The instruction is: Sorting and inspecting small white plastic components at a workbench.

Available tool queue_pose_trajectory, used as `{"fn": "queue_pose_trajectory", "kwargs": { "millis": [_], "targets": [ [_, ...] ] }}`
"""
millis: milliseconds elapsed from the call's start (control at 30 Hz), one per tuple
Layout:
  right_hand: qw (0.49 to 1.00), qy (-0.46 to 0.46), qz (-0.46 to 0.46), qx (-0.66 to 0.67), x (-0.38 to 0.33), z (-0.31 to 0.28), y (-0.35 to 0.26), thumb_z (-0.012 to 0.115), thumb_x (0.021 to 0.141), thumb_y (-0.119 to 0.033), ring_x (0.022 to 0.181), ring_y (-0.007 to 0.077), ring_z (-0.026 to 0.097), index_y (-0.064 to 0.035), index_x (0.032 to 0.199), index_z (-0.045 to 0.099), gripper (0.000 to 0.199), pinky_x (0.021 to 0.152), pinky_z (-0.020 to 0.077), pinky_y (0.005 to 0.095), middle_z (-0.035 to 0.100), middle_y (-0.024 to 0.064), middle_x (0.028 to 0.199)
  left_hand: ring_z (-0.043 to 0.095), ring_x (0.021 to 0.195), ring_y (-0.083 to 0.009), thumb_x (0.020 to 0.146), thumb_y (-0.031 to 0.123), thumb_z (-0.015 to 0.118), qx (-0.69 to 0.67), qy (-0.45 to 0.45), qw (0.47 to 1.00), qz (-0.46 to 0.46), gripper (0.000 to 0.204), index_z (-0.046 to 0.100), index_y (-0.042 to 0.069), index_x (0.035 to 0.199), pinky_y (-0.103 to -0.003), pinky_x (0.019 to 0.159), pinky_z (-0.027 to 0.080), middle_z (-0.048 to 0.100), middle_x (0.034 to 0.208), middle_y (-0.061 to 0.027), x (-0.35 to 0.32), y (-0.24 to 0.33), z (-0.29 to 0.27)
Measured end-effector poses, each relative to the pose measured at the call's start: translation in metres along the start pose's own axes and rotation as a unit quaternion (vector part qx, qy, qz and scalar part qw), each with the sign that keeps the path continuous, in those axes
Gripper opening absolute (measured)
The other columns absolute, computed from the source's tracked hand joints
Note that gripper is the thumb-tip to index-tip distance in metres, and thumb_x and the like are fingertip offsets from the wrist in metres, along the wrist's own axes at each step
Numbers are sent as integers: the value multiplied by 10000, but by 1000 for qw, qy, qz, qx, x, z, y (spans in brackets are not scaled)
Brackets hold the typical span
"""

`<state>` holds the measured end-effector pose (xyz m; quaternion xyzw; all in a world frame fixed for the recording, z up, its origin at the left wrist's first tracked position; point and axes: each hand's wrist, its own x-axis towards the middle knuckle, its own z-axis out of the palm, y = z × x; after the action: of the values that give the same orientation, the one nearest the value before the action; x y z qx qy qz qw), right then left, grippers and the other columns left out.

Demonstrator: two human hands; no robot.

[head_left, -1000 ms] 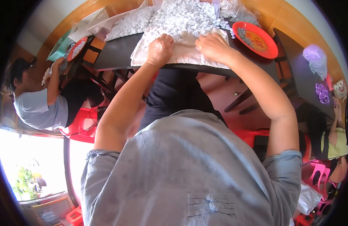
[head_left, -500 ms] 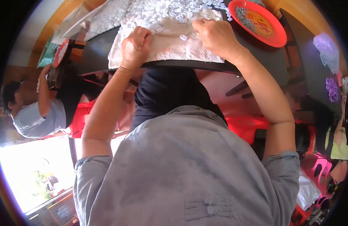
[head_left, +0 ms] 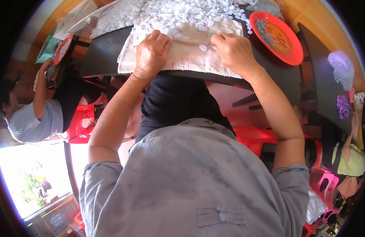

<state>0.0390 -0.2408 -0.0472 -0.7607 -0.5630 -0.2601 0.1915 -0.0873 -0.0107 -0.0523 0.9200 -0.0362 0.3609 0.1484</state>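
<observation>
A pale towel [head_left: 182,63] lies along the near edge of the dark table. Heaped over its far part are many small white oval plastic pieces [head_left: 190,14] with holes in them. My left hand [head_left: 153,53] is closed above the towel's left part, its fingers curled inward. My right hand [head_left: 234,52] is closed in a pinch over the right part. Whatever either one holds is hidden by the fingers. One loose white piece [head_left: 203,47] lies on the towel between them, closer to the right hand.
To the right sits a red plate [head_left: 295,55] holding a pile of small grey metal bits. Clear bags [head_left: 265,7] lie behind it. A person in a grey shirt [head_left: 34,118] sits at left, another in yellow-green [head_left: 350,160] at right. Purple bundles [head_left: 342,106] rest on the right-hand table.
The view has shifted slightly, so the table sits lower and further right. Both hands stay closed over the towel. The person at right has moved a little.
</observation>
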Motion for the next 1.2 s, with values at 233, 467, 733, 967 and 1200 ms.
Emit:
{"fn": "queue_pose_trajectory", "kwargs": {
  "millis": [233,467,733,967,1200],
  "targets": [
    [959,-20,165,230,28,-14,-12,605,855,-40,601,127,540,-29,885,591,35,555,424,272,591,42,709,609,756,-309,778,37,665,-37,-15,999,15,85,606,50,838,-387,648,501,567,795,-102,2,-3,-6],
    [850,14,280,446,101,-6,-29,629,866,-72,604,58,470,-2,855,616,73,563,376,219,575,-12,681,589,658,-214,804,6,660,-177,-81,981,-11,63,623,20,852,-312,572,480,592,766,-64,15,-15,-8],
    [745,32,401,532,111,1,-23,605,895,-157,610,79,530,-26,882,639,136,585,356,217,566,-8,665,542,543,-107,846,52,664,-605,-149,677,-392,114,627,-44,893,-235,436,383,618,720,-72,84,-17,-18],
    [754,57,435,489,117,16,-22,602,901,-162,619,83,538,-33,886,640,135,593,364,218,573,-8,680,577,626,-134,919,74,592,-674,-154,592,-413,122,599,-38,969,-237,465,399,616,781,-84,91,-27,-2],
    [779,72,381,493,113,27,-32,591,919,-156,664,59,541,-40,921,627,121,616,375,207,596,-17,736,575,606,-134,915,73,600,-678,-114,619,-379,111,604,-32,949,-241,473,419,628,779,-90,85,-25,-1]
  ]
}}
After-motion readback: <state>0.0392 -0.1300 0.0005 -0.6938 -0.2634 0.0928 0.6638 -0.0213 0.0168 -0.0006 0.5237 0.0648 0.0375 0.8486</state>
